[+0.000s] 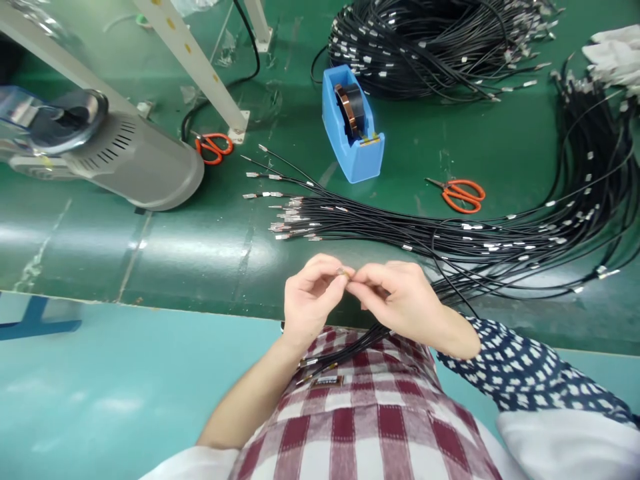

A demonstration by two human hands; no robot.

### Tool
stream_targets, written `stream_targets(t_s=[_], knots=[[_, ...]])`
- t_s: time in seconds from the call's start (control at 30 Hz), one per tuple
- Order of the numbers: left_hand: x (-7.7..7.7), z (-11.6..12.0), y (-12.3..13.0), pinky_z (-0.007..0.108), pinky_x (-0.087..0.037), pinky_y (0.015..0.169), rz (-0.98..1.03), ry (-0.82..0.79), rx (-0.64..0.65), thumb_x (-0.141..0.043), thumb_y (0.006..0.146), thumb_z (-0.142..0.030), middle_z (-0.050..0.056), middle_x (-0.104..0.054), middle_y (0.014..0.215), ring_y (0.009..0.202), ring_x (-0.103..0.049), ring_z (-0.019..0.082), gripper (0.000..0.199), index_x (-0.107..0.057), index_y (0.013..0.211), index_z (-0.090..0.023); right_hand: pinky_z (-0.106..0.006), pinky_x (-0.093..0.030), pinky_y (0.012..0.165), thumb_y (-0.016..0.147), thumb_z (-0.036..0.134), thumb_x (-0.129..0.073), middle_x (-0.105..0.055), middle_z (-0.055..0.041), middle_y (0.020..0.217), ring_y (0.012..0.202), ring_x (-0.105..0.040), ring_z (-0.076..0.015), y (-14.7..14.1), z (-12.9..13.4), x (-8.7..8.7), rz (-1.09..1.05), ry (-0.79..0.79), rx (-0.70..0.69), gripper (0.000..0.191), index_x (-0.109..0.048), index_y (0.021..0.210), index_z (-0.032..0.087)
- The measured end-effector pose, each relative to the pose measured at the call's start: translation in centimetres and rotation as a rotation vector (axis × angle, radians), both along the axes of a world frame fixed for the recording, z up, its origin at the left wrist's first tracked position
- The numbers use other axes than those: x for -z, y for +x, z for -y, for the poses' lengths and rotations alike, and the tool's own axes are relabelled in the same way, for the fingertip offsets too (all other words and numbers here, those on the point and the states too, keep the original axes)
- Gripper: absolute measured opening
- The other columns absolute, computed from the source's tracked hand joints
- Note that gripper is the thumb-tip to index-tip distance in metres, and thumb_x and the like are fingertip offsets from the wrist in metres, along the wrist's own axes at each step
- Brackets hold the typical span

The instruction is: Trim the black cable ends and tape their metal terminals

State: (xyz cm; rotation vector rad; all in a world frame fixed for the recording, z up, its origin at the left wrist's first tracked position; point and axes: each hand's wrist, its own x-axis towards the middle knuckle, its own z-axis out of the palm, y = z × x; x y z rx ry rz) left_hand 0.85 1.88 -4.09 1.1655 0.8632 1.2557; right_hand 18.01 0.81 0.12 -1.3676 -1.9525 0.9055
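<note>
My left hand [315, 293] and my right hand [393, 293] meet above the bench's front edge, both closed in a pinch. Between the left fingertips sits a small terminal end of a cable [343, 272], with a yellowish patch on it. The right thumb and forefinger grip it just beside that end; most of it is hidden by my fingers. Below my hands, several black cables [363, 343] lie across my checkered apron. Just beyond the hands, a long bundle of black cables [370, 217] with metal ends and white labels stretches over the green bench.
A blue tape dispenser [367, 160] stands behind the bundle. Orange-handled scissors [463, 195] lie to its right, another pair of scissors [214, 148] by a grey machine [145, 160] at left. A coiled cable heap [400, 53] and white gloves [617, 57] lie at the back.
</note>
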Motion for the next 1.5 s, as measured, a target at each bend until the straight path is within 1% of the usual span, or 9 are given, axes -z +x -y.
stream_targets(t_s=[0.13,0.43,0.57,0.67,0.83,1.07,1.23,1.37,1.5], knots=[[0.3,0.0,-0.1,0.025,-0.053,0.078,0.019,-0.061,0.01,-0.072,0.086,-0.014,0.004,-0.068,0.087,0.085,-0.063,0.014,0.008,-0.075,0.086,-0.021,-0.026,-0.032,0.058,0.096,0.029,-0.058,-0.064,0.0025,0.059,0.052,-0.048,-0.0114,-0.2,0.1,0.3,0.19,0.172,0.0,0.024,-0.068,0.077,0.019],[0.9,0.0,-0.1,0.025,-0.051,0.083,0.047,-0.18,0.008,-0.076,0.083,-0.017,0.0,-0.063,0.079,0.079,-0.061,0.012,0.009,-0.072,0.076,-0.019,-0.03,-0.027,0.056,0.095,0.029,-0.058,-0.063,0.0023,0.056,0.049,-0.049,-0.0141,-0.8,0.0,0.7,0.388,0.238,-0.018,0.025,-0.065,0.074,0.019],[1.1,-0.3,0.5,0.021,-0.046,0.069,-0.002,-0.211,-0.087,-0.079,0.082,-0.023,-0.002,-0.059,0.073,0.07,-0.055,0.01,0.02,-0.065,0.069,-0.017,-0.031,-0.028,0.059,0.098,0.026,-0.053,-0.066,-0.001,0.059,0.05,-0.051,-0.0147,-1.3,-0.1,1.0,0.448,0.273,-0.012,0.028,-0.066,0.075,0.017],[0.8,-0.6,0.6,0.02,-0.045,0.067,-0.013,-0.272,-0.125,-0.081,0.08,-0.028,-0.002,-0.059,0.072,0.068,-0.053,0.01,0.022,-0.065,0.07,-0.017,-0.03,-0.029,0.059,0.099,0.029,-0.052,-0.069,-0.0024,0.063,0.052,-0.053,-0.014,-1.4,-0.4,0.9,0.385,0.133,0.009,0.03,-0.068,0.077,0.017],[-0.3,-1.0,-0.4,0.023,-0.048,0.068,0.19,-0.419,0.039,-0.073,0.084,-0.05,0.002,-0.062,0.076,0.069,-0.056,0.012,0.036,-0.076,0.098,-0.018,-0.023,-0.034,0.056,0.098,0.033,-0.055,-0.062,0.0053,0.056,0.05,-0.051,-0.0083,-0.7,-1.1,0.0,-0.044,-0.319,-0.019,0.026,-0.069,0.081,0.02],[-0.4,-1.2,-1.3,0.025,-0.05,0.077,0.281,-0.476,0.211,-0.075,0.085,-0.042,0.005,-0.066,0.088,0.076,-0.06,0.012,0.027,-0.081,0.1,-0.02,-0.024,-0.037,0.055,0.097,0.037,-0.052,-0.057,0.0041,0.056,0.051,-0.046,-0.0083,-0.3,-1.3,0.3,-0.324,-0.531,-0.061,0.035,-0.06,0.069,0.017],[-0.1,-2.0,-1.1,0.027,-0.05,0.064,0.291,-0.454,0.351,-0.083,0.077,-0.037,0.004,-0.064,0.082,0.063,-0.058,0.011,0.02,-0.081,0.085,-0.019,-0.025,-0.035,0.055,0.094,0.044,-0.056,-0.054,0.0054,0.053,0.05,-0.042,-0.009,0.1,-1.8,0.5,-0.484,-0.669,-0.143,0.033,-0.068,0.086,0.014],[-0.1,-2.2,-0.5,0.026,-0.048,0.052,0.288,-0.418,0.276,-0.088,0.069,-0.036,0.003,-0.066,0.073,0.05,-0.055,0.009,0.022,-0.077,0.068,-0.018,-0.025,-0.036,0.058,0.091,0.052,-0.061,-0.054,0.0055,0.052,0.05,-0.043,-0.0086,0.3,-1.8,0.8,-0.561,-0.721,-0.18,0.04,-0.07,0.088,0.014],[-0.2,-1.9,-0.2,0.024,-0.047,0.051,0.181,-0.331,0.114,-0.089,0.069,-0.029,0.002,-0.068,0.07,0.052,-0.058,0.01,0.017,-0.075,0.063,-0.019,-0.025,-0.037,0.058,0.088,0.055,-0.064,-0.057,0.0045,0.052,0.051,-0.043,-0.0089,0.3,-1.7,1.1,-0.594,-0.699,-0.128,0.041,-0.069,0.082,0.015]])
